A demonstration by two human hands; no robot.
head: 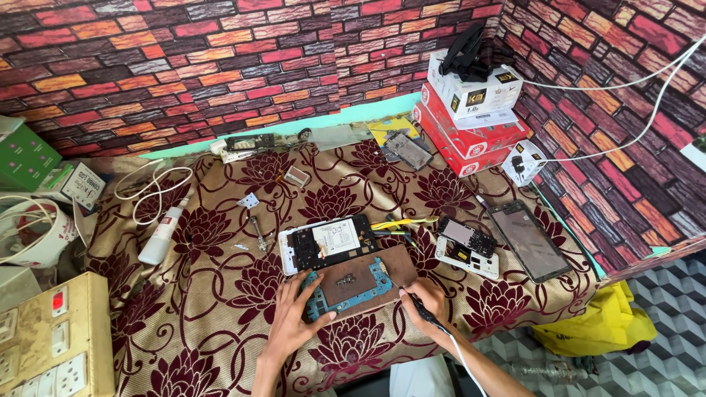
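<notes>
While our left hand [294,320] presses flat on the blue circuit board [346,288], our right hand's [425,300] grip closes on a dark tool [419,305]; beyond the board lies an opened phone [331,244]. The board looks light, stiff, fragile: hold its edges.

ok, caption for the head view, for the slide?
Left hand steadies a blue circuit board on a floral cloth while the right hand grips a corded tool.
</notes>
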